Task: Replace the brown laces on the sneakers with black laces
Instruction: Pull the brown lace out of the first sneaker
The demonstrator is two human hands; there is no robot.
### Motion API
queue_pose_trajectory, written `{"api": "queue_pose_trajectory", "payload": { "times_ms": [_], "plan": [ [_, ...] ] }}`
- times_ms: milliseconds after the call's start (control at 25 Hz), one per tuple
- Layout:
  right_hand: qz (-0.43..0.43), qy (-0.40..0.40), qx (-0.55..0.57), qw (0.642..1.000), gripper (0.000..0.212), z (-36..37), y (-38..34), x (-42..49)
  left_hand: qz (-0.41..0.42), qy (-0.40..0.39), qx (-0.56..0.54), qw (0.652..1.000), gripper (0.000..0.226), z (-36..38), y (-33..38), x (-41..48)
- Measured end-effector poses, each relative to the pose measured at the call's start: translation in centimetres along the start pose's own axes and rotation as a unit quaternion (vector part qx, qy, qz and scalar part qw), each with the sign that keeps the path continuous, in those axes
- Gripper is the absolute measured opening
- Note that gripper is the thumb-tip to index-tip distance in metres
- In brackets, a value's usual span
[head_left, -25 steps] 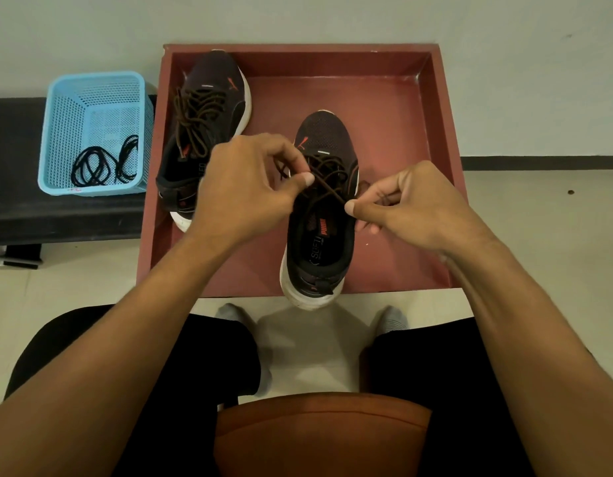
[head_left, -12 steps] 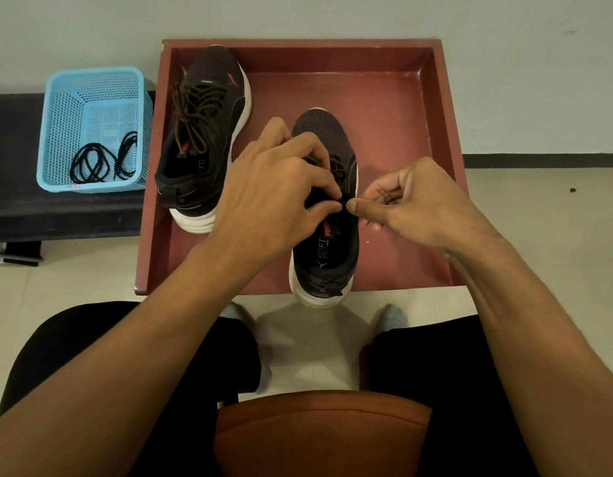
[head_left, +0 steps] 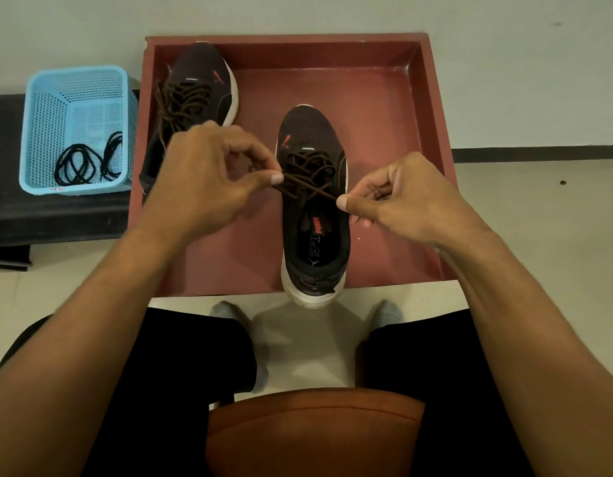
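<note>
Your left hand [head_left: 208, 177] hovers over the red tray [head_left: 432, 132], just left of the near sneaker [head_left: 312, 132]. Its thumb and forefinger are pinched together on one strand of the brown lace [head_left: 308, 182], and the other fingers are curled loosely behind. Your right hand [head_left: 408, 201] sits on the opposite side of the same shoe and lower in the view. It pinches the other strand between thumb and forefinger, with the remaining fingers folded into the palm. The two hands are apart, one on either side of the shoe's throat, and the two strands cross over the tongue between them as a taut X. Neither hand touches the shoe body itself, as far as you can see. The near sneaker stands upright in the tray with its toe pointing away from you and its white heel hanging over the tray's front edge, brown lace threaded through the eyelets. The second sneaker [head_left: 202, 70] lies in the far left corner of the tray, partly hidden behind your left hand, and carries its own brown lacing [head_left: 184, 101]. The black laces [head_left: 84, 163] lie coiled in the blue basket [head_left: 78, 98] on the dark bench [head_left: 57, 215], left of the tray and well apart from both hands.
</note>
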State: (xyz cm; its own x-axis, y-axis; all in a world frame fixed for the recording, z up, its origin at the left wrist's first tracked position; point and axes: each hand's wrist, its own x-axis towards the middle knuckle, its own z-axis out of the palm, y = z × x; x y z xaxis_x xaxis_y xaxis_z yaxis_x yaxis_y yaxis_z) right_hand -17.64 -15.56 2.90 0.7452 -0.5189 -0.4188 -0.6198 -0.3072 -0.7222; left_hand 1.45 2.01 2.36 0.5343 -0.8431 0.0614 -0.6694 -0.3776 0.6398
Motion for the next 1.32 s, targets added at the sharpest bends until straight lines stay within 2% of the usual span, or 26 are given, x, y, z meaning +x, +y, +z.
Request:
{"api": "queue_pose_trajectory", "payload": {
  "times_ms": [160,360,520,600,720,880,1040,1200,1320],
  "plan": [
    [0.002,-0.002,0.0,1.0,0.016,0.1,-0.1,0.1,-0.019,-0.011,0.019,1.0,0.008,-0.6,-0.9,-0.1],
    [-0.003,-0.002,-0.009,1.0,0.017,0.1,-0.2,0.2,0.091,-0.027,0.101,0.99,0.038,1.5,1.6,-0.4],
    [-0.011,-0.001,-0.005,1.0,0.017,0.2,-0.1,0.3,0.122,-0.004,0.178,0.976,0.026,3.7,3.2,-0.8],
    [-0.012,-0.001,-0.002,1.0,0.018,0.2,0.0,0.3,0.117,0.009,0.173,0.978,0.018,4.0,3.1,-0.6],
    [-0.01,0.001,0.001,1.0,0.017,0.2,0.1,0.3,0.095,0.0,0.133,0.987,0.015,4.1,2.8,-0.6],
    [-0.007,0.001,0.009,1.0,0.016,-0.2,0.3,0.2,0.028,-0.012,0.024,0.999,0.004,1.9,1.3,-0.4],
    [-0.008,0.002,0.006,1.0,0.016,-0.3,0.6,0.3,-0.058,0.049,-0.054,0.996,0.002,-0.8,-1.0,-0.2],
    [-0.016,-0.004,0.007,1.0,0.016,-0.3,0.6,0.4,-0.072,0.083,-0.044,0.993,0.005,-0.4,-1.1,0.0],
    [-0.019,-0.004,0.007,1.0,0.016,-0.3,0.6,0.4,-0.105,0.141,-0.052,0.983,0.015,-0.2,-1.3,0.8]
  ]
}}
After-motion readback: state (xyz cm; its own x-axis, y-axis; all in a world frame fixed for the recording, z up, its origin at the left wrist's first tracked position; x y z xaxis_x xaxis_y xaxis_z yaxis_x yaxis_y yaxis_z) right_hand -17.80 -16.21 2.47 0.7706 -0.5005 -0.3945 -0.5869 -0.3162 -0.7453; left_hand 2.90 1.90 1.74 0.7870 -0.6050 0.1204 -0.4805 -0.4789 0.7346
